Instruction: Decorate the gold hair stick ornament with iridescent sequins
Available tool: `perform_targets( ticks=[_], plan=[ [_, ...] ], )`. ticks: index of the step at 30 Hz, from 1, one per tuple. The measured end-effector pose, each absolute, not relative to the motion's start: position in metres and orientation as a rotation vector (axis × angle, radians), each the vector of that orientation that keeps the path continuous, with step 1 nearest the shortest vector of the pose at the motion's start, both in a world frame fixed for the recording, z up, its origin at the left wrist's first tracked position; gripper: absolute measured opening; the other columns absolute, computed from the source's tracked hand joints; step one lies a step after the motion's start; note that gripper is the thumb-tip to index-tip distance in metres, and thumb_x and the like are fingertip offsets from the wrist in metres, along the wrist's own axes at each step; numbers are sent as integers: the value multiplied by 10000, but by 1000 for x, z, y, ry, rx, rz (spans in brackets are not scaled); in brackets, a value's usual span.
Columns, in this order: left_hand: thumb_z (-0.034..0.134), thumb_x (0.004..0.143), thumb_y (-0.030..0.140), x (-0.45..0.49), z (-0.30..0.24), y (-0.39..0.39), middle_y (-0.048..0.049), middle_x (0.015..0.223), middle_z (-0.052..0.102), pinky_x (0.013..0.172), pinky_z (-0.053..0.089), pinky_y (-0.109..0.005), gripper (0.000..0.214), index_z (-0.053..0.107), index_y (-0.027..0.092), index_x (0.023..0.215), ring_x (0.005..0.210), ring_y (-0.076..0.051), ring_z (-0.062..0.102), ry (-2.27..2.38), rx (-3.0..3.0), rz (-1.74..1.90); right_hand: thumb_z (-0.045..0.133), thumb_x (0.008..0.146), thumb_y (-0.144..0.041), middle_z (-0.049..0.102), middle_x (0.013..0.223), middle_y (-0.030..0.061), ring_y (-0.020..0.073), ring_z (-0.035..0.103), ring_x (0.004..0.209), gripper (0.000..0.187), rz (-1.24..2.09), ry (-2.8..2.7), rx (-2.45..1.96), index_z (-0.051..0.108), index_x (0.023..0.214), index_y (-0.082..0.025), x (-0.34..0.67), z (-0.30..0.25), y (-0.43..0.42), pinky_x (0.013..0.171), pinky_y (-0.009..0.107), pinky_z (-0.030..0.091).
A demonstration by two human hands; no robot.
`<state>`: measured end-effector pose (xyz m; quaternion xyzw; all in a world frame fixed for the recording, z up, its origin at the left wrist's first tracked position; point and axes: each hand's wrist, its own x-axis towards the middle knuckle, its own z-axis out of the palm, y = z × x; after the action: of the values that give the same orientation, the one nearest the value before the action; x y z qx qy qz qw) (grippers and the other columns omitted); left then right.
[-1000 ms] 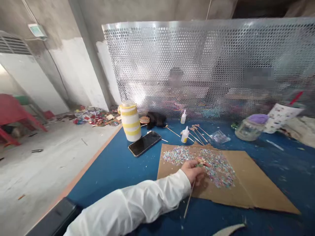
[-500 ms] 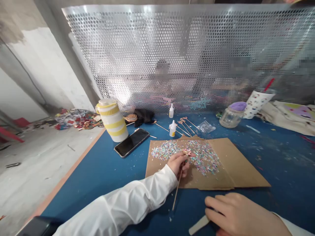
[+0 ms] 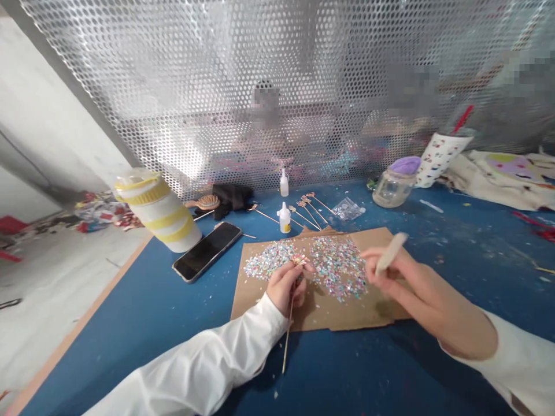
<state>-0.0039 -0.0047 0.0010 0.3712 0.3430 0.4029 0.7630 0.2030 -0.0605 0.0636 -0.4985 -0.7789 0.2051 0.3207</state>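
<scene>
My left hand (image 3: 282, 286) is closed around a thin wooden stick (image 3: 287, 345), whose lower end points down toward me. At its top is a small decorated piece (image 3: 300, 260) in pinkish and gold tones, partly covered by my fingers. Raised over the right side of the cardboard sheet (image 3: 347, 316), my right hand (image 3: 418, 292) grips a flat pale craft stick (image 3: 391, 253), which tilts up to the right. Two patches of shiny multicoloured sequins (image 3: 340, 268) lie on the cardboard, with my left hand at the near side between them.
Behind the cardboard stand two small glue bottles (image 3: 284, 219), beside several decorated sticks (image 3: 313, 215) and a clear plastic bag (image 3: 348, 209). Leftward are a phone (image 3: 208, 251), a yellow-striped tumbler (image 3: 167, 215) and a hairbrush (image 3: 207, 202). A purple-topped jar (image 3: 393, 188) and a cup (image 3: 440, 159) stand right.
My right hand has lifted the craft stick off the table and brought it up over the cardboard. My left hand keeps its hold on the thin stick. The view has shifted rightward and down.
</scene>
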Motion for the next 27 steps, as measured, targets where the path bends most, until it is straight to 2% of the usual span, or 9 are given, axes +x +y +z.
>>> perform_targets(
  ticks=[2, 3, 5, 10, 14, 18, 23, 27],
  plan=[
    [605, 625, 435, -3, 2, -5, 110, 318, 299, 274, 120, -133, 320, 507, 144, 717, 258, -14, 153, 775, 804, 916, 349, 925, -289, 534, 790, 22, 109, 474, 568, 192, 632, -1850, -1302, 484, 848, -176, 205, 61, -44, 542, 238, 395],
    [601, 634, 432, -3, 2, -5, 109, 324, 302, 277, 123, -131, 315, 506, 143, 715, 262, -13, 158, 789, 804, 935, 369, 919, -300, 522, 724, 15, 109, 468, 546, 198, 673, -1787, -1302, 500, 843, -171, 206, 59, -35, 532, 238, 397],
    [592, 654, 420, -3, 3, -4, 103, 336, 312, 283, 136, -129, 298, 509, 140, 714, 271, -14, 181, 816, 807, 966, 409, 907, -313, 540, 732, 27, 116, 495, 581, 240, 718, -1729, -1323, 521, 761, -159, 204, 56, -18, 573, 248, 413],
    [570, 688, 388, -1, 5, 13, 94, 351, 331, 290, 184, -132, 254, 508, 143, 711, 281, -24, 237, 865, 825, 1032, 480, 872, -297, 569, 928, 44, 146, 564, 808, 202, 843, -1705, -1160, 586, 772, -158, 194, 53, 11, 728, 261, 469],
    [563, 695, 379, 0, 5, 30, 89, 367, 346, 290, 170, -138, 239, 485, 154, 685, 279, -24, 236, 878, 836, 1032, 537, 826, -248, 612, 892, 38, 151, 593, 787, 119, 802, -1633, -1237, 615, 821, -158, 186, 50, 21, 720, 268, 492],
    [568, 697, 376, -2, 2, 41, 89, 363, 338, 303, 147, -142, 239, 491, 150, 686, 284, -20, 222, 883, 845, 990, 572, 806, -276, 619, 872, 47, 175, 599, 783, 133, 789, -1589, -1239, 602, 851, -154, 188, 36, 29, 716, 301, 494],
    [577, 699, 383, -4, 1, 46, 90, 372, 321, 323, 130, -148, 253, 530, 136, 732, 302, -19, 206, 894, 862, 944, 531, 828, -258, 625, 813, 57, 184, 609, 733, 126, 909, -1631, -1240, 590, 823, -147, 194, 22, 35, 682, 317, 502],
    [567, 717, 386, -5, 0, 43, 88, 368, 309, 332, 126, -154, 265, 567, 123, 753, 310, -22, 209, 909, 898, 905, 540, 821, -240, 621, 813, 55, 169, 611, 743, 108, 1045, -1633, -1198, 575, 838, -139, 196, 20, 34, 693, 284, 503]
  ],
)
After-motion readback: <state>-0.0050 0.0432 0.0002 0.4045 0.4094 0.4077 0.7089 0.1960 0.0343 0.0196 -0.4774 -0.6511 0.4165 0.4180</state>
